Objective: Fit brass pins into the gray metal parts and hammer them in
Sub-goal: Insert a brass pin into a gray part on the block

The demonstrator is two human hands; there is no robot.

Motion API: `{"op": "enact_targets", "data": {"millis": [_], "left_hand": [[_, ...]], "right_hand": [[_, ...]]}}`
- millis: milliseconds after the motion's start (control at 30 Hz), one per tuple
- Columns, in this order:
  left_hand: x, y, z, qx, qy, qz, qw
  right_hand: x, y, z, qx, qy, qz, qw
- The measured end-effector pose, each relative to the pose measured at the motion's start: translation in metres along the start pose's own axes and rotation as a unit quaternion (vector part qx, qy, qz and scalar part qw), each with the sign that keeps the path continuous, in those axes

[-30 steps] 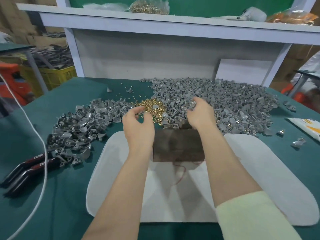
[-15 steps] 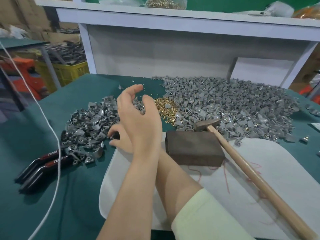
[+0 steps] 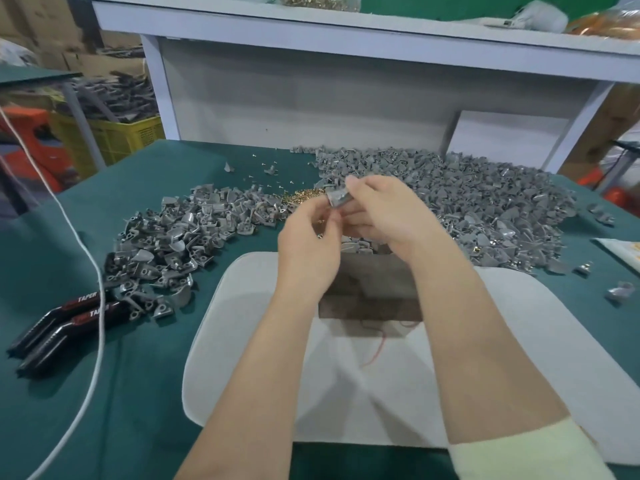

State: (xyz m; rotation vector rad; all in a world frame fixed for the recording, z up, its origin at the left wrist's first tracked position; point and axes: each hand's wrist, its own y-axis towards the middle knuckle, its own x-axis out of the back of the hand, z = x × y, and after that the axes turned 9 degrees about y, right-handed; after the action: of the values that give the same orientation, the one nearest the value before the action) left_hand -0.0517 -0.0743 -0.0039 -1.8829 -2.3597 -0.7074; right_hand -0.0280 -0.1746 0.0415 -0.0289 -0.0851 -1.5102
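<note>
right hand point(image 3: 384, 214) swung back, gripping gray part point(image 3: 337, 197); left hand point(image 3: 308, 245) pinches brass pin point(image 3: 320, 236)

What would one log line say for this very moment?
step: fitting pin | right hand: holds gray part | left hand: pinches brass pin, barely visible | below: dark block on white pad

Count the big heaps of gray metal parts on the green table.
2: one heap left of the left hand, a larger heap beyond the right hand. Loose strays lie apart; the hands may hide more.
</note>
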Motion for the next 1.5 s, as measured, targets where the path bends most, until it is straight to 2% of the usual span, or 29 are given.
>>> {"op": "enact_targets", "data": {"millis": [167,300,400,467,567,633,733,900,1133,1300,1400,1500], "left_hand": [[-0.002,-0.001,0.002,-0.013,0.031,-0.014,0.999],[0.001,0.0,0.005,-0.004,0.054,-0.043,0.998],[0.003,0.002,0.005,0.028,0.016,-0.066,0.997],[0.004,0.003,0.004,0.061,-0.035,-0.074,0.995],[0.006,0.002,0.003,0.088,-0.09,-0.076,0.989],[0.007,0.003,0.002,0.093,-0.112,-0.077,0.986],[0.007,0.003,0.002,0.105,-0.134,-0.08,0.982],[0.003,0.004,0.002,0.113,-0.154,-0.074,0.979],[0.001,0.002,0.002,0.093,-0.185,-0.055,0.977],[-0.001,0.001,0.002,0.076,-0.15,-0.046,0.985],[-0.005,-0.003,0.0,0.052,-0.096,0.024,0.994],[-0.015,-0.011,-0.002,0.013,0.009,0.103,0.995]], "right_hand": [[0.01,-0.009,-0.011,-0.002,-0.059,0.029,0.998],[0.002,0.0,-0.014,0.019,-0.172,-0.002,0.985],[-0.002,0.015,-0.021,0.063,-0.3,-0.058,0.95],[-0.007,0.032,-0.03,0.059,-0.372,-0.097,0.921],[-0.019,0.052,-0.045,-0.032,-0.507,-0.072,0.858],[-0.025,0.062,-0.052,-0.083,-0.529,-0.063,0.842],[-0.026,0.069,-0.055,-0.103,-0.521,-0.072,0.844],[-0.026,0.069,-0.058,-0.074,-0.512,-0.094,0.851],[-0.026,0.067,-0.054,-0.039,-0.531,-0.047,0.845],[-0.007,0.058,-0.026,-0.001,-0.41,-0.097,0.907],[0.022,0.028,-0.012,0.047,-0.284,-0.119,0.95],[0.045,-0.007,-0.009,0.042,-0.209,-0.112,0.971]]}}
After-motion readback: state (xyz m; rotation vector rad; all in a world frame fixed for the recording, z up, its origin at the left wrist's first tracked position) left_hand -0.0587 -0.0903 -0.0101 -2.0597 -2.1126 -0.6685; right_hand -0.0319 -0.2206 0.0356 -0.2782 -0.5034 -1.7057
